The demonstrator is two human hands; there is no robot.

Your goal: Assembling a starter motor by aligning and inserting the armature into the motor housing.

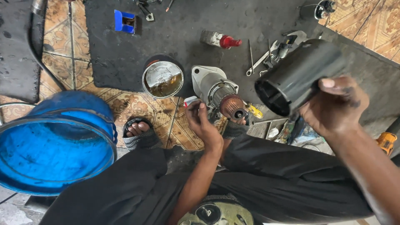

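Soft, even daylight fills the scene, bright on the big blue plastic drum at eight o'clock and dim over the black oily floor mat at twelve. A white glare sits on the liquid in the round metal tin near centre, and shadows are faint. Wide-lens distortion bends the edges, and the black cylindrical housing at two o'clock looks slightly soft.

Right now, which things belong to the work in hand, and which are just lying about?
In hand:
left hand on the motor armature
right hand holding the black housing

Lying about:
tin of liquid
blue tub
spanner
red-capped part
blue box
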